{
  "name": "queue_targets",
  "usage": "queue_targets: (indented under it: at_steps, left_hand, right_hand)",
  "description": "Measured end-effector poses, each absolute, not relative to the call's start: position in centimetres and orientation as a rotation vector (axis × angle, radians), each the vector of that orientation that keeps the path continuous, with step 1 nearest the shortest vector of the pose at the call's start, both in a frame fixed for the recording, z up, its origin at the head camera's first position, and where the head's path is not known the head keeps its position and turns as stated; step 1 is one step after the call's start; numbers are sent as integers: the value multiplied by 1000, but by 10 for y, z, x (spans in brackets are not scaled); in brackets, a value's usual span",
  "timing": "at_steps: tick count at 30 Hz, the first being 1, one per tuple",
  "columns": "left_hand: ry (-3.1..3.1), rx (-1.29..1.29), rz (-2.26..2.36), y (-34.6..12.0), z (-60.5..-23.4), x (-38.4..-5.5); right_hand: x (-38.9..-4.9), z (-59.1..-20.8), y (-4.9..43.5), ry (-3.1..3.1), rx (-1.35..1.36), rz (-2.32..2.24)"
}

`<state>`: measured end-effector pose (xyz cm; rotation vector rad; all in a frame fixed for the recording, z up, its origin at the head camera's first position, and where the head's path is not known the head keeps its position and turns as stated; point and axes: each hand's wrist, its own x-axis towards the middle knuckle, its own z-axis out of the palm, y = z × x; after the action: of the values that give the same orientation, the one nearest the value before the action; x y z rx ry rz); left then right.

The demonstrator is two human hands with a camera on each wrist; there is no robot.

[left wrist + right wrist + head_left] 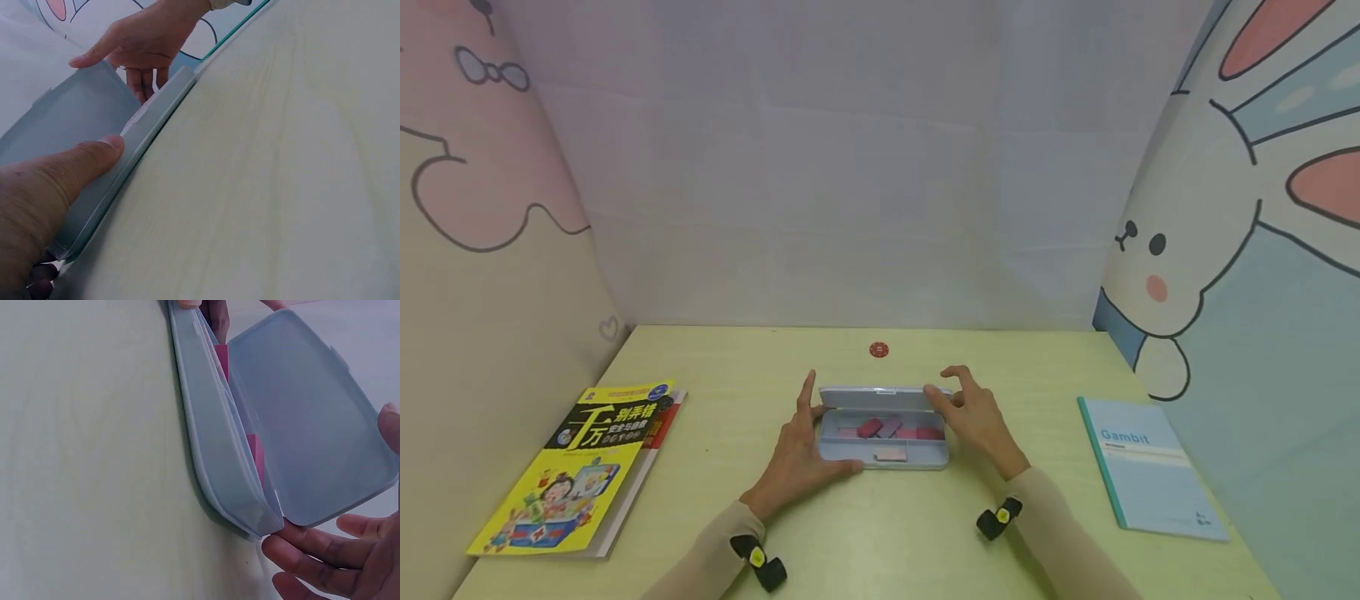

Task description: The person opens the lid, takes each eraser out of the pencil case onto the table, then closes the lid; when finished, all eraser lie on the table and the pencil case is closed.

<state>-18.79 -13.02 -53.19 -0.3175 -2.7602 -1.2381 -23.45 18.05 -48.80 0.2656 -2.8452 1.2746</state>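
A light blue pencil case point(927, 456) lies on the table with its hinged lid point(861, 399) raised at the back. Inside, several pink and mauve eraser-like blocks point(870, 428) fill the rear compartment, and a small pale block point(891, 455) sits in the front one. My left hand point(805, 462) grips the left end, thumb along the front wall and fingers at the side. At the lid's right corner, my right hand point(981, 421) holds on with the thumb at its edge. The other right fingers point(312, 556) are around the case's back right corner.
To the left lies a yellow and black book point(568, 475) on top of another. A light blue notebook point(1157, 471) marked Gambit rests on the right. A red round disc point(878, 350) is behind the case. White cloth point(850, 167) hangs at the table's back edge.
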Motion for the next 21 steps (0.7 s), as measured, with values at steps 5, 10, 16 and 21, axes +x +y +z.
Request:
queue_targets:
  at_steps: [5, 10, 16, 21]
  left_hand:
    - [-2771, -315, -1230, -130, -531, -188]
    - [-2747, -359, -1165, -130, -536, -190]
    - [-2722, -408, -1019, -133, -540, -192]
    - [-2775, -443, -894, -134, -540, -191]
  right_hand:
    - [-248, -485, 177, -2876, 120, 1290]
    - [-260, -482, 176, -2904, 0, 1216]
    - [-272, -491, 180, -2891, -46, 1136]
    - [-276, -498, 183, -2857, 17, 1175]
